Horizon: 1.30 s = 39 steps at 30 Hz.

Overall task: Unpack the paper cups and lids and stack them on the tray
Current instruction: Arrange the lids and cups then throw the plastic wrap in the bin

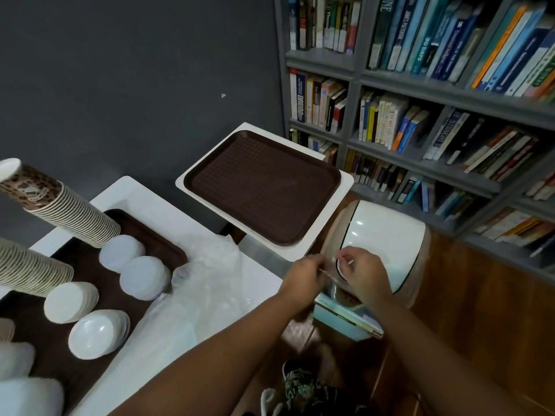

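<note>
Both hands reach over the white bin right of the bench (pixel 192 223): the left hand (pixel 304 273) and right hand (pixel 362 270) each pinch thin clear plastic wrap (pixel 327 276). Left of the bin, cup stacks (pixel 75 217) and lid stacks (pixel 144 277) sit on a brown tray (pixel 162 247).

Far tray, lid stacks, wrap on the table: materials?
Far tray: looks like moulded hard plastic, brown, matt, with a fine grid texture and a raised rolled rim.
Lid stacks: probably thin plastic, white, with a soft sheen on the tops.
Wrap: clear thin plastic film, crinkled, with glints.
Cup stack: paper, judging by the printed wall and thin rolled rims.
</note>
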{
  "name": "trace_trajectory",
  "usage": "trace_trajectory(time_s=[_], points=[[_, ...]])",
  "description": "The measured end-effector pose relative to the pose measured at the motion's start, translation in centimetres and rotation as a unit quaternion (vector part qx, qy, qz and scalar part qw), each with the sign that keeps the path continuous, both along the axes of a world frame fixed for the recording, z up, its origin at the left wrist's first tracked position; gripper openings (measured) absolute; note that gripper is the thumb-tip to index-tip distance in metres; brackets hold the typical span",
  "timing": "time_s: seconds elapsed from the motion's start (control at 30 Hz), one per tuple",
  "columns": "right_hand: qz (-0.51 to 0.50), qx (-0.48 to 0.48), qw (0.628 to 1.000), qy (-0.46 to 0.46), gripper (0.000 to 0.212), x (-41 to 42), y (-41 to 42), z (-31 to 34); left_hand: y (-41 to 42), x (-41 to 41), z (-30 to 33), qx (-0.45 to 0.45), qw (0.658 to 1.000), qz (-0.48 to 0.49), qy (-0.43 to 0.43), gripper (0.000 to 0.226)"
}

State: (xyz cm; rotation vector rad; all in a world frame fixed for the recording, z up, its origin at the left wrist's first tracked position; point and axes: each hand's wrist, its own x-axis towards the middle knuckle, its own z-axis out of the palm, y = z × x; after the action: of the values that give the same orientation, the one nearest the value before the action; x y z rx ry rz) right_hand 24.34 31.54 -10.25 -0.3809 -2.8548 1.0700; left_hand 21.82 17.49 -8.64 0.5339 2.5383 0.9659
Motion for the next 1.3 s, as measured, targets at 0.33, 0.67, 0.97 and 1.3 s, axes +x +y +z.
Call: trace_trajectory(time_s=[0.33, 0.67, 0.97, 1.3], points=[[0.149, -0.032, 0.988, 0.029, 0.013, -2.5, -10.0, 3.9, -9.5, -0.3, 4.1, 0.059, 0.961, 0.244, 0.115, 0.018], [0.273, -0.063, 0.959, 0.052, 0.012, -2.5, -19.9, 5.0, -20.1, 2.5, 4.9, 0.039, 0.902, 0.403, 0.152, 0.022], [0.390, -0.027, 0.921, -0.002, 0.024, -1.7, -24.8, 4.2, -26.3, 7.1, 1.7, -0.059, 0.894, 0.431, 0.107, 0.032], [0.443, 0.103, 0.887, -0.085, 0.053, -1.0, -27.5, 2.2, -28.9, 10.0, -0.3, -0.157, 0.902, 0.394, 0.079, 0.038]])
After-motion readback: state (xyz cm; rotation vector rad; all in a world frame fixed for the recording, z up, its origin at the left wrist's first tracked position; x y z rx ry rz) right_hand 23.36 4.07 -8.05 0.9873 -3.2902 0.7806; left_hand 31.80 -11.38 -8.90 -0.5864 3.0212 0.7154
